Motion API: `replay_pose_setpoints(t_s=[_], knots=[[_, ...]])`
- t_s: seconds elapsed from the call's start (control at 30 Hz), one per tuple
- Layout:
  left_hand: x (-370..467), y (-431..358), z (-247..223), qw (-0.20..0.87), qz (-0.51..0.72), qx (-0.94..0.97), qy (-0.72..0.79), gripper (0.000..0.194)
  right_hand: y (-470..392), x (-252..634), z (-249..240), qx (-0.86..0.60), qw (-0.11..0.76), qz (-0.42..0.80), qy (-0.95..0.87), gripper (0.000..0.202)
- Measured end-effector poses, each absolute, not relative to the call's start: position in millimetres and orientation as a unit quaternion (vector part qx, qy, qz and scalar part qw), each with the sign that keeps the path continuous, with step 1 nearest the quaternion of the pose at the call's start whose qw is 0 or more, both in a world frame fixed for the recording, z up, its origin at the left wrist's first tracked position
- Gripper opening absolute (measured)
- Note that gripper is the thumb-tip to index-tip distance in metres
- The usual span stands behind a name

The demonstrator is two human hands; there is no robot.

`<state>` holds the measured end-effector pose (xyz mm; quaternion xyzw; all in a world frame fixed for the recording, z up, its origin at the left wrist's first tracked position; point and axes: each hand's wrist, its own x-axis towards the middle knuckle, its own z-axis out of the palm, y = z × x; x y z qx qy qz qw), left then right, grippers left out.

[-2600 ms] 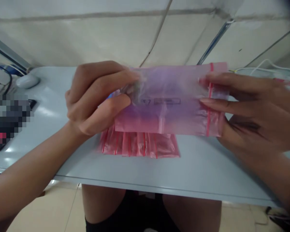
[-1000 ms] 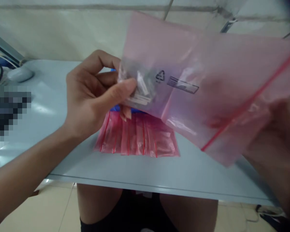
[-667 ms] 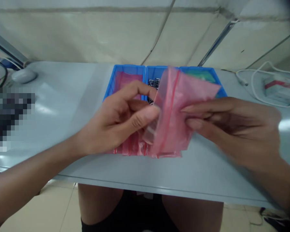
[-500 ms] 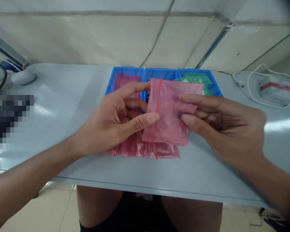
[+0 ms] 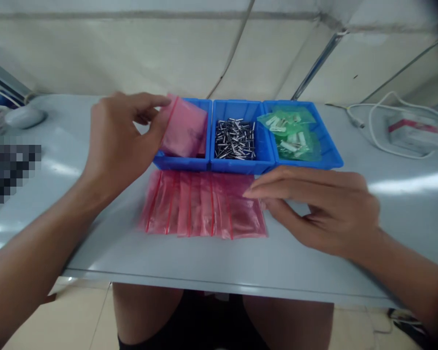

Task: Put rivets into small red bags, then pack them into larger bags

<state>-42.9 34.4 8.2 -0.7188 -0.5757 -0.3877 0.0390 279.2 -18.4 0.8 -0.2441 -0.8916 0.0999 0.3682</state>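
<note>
My left hand [image 5: 126, 133] pinches the edge of a pink zip bag [image 5: 186, 127] over the left blue bin [image 5: 182, 164]. Small metal pins [image 5: 235, 140] lie in the middle blue bin [image 5: 241, 166]. Green bags with white parts [image 5: 295, 141] are in the right blue bin [image 5: 326, 146]. In front of the bins lies a row of overlapping pink bags [image 5: 195, 209] with red seal lines. My right hand [image 5: 314, 206] is at the row's right end, fingertips close over the last bag, thumb and fingers apart; no held thing shows.
A white mouse [image 5: 25, 117] lies at the back left of the grey table [image 5: 219, 265], behind a pixelated dark area. At the right are a white cable [image 5: 374, 133] and a white and red box [image 5: 414, 131]. A wall stands behind.
My left hand has carried the pink bag left and back, over the left bin. My right hand has let go of it and moved down to the row of bags.
</note>
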Motion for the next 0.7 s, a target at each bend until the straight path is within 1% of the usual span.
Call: replay_pose_setpoints(t_s=[0.07, 0.1, 0.13, 0.17, 0.23, 0.3, 0.4, 0.47, 0.53, 0.6, 0.7], knots=[[-50, 38, 8, 0.073, -0.357, -0.753, -0.547, 0.028, -17, 279, -3, -0.221, 0.350, 0.058, -0.909, 0.023], [-53, 39, 10, 0.079, -0.344, -0.777, -0.522, 0.031, -17, 278, -4, -0.214, 0.346, 0.049, -0.912, 0.023], [-57, 40, 12, 0.061, -0.334, -0.802, -0.492, 0.033, -17, 278, -5, -0.212, 0.343, 0.046, -0.914, 0.023], [-60, 41, 15, 0.021, -0.325, -0.825, -0.462, 0.033, -18, 278, -6, -0.211, 0.343, 0.046, -0.914, 0.023], [-63, 41, 20, -0.088, -0.308, -0.848, -0.422, 0.026, -19, 277, -6, -0.212, 0.347, 0.047, -0.912, 0.022], [-66, 42, 23, -0.149, -0.298, -0.847, -0.415, 0.025, -20, 277, -7, -0.216, 0.348, 0.048, -0.911, 0.022], [-71, 49, 24, -0.153, -0.297, -0.842, -0.425, 0.038, -20, 276, -7, -0.214, 0.348, 0.045, -0.911, 0.021], [-76, 56, 22, -0.160, -0.297, -0.849, -0.406, 0.047, -19, 276, -6, -0.207, 0.348, 0.035, -0.914, 0.020], [-80, 61, 20, -0.160, -0.305, -0.856, -0.385, 0.050, -19, 276, -6, -0.203, 0.347, 0.028, -0.915, 0.019], [-80, 63, 18, -0.135, -0.328, -0.852, -0.386, 0.045, -19, 277, -6, -0.203, 0.344, 0.023, -0.917, 0.019], [-76, 59, 16, -0.093, -0.355, -0.835, -0.410, 0.031, -20, 277, -6, -0.208, 0.336, 0.017, -0.918, 0.022]])
